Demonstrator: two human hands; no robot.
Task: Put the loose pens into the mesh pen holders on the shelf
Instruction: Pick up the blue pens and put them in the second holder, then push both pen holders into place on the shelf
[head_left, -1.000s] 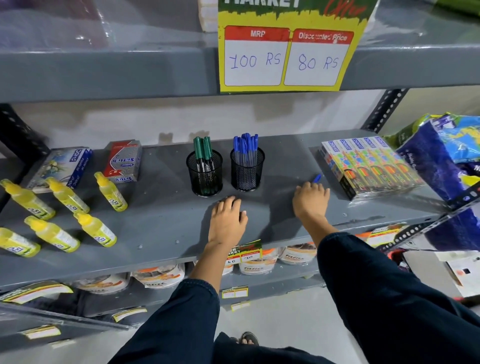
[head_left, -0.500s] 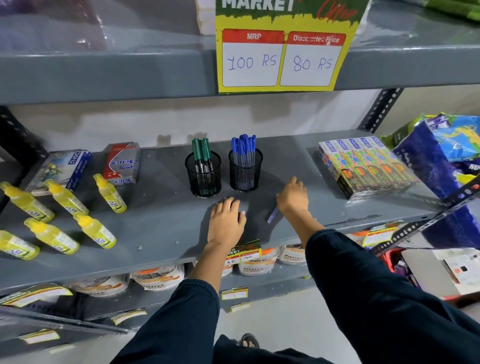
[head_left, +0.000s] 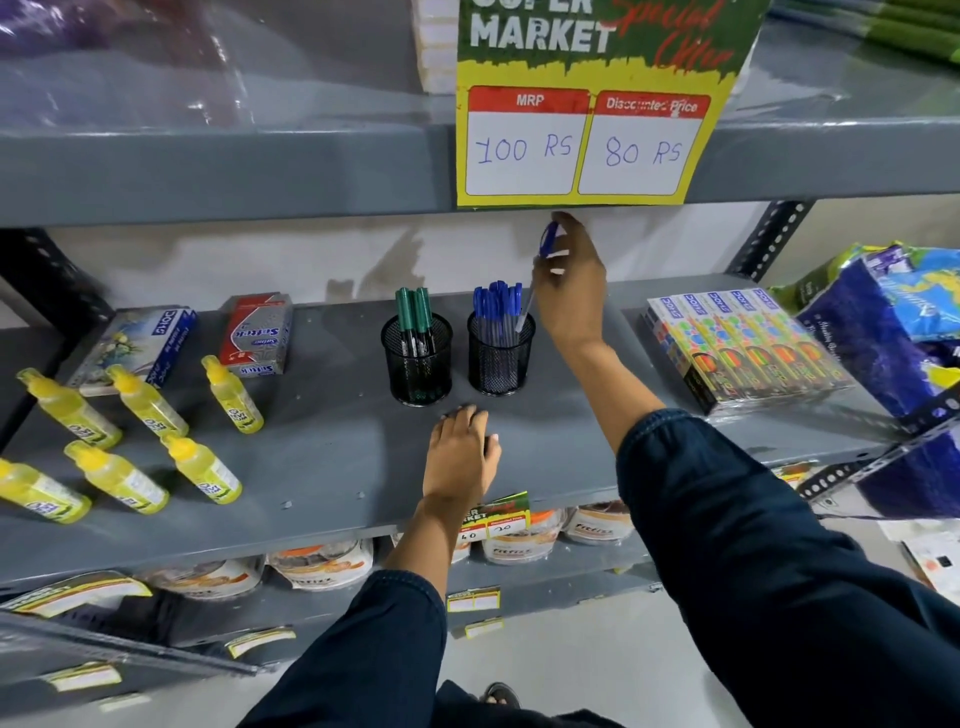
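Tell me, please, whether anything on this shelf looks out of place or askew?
The six small yellow plastic bottles at the left lie scattered on their sides, not standing. The two black mesh pen holders stand upright and tidy.

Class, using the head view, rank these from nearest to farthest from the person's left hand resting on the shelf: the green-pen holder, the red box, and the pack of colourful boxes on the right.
Measured from the left hand:
1. Green-pen holder, just behind the hand, slightly left.
2. Red box, back left of the shelf.
3. Pack of colourful boxes, far right of the shelf.
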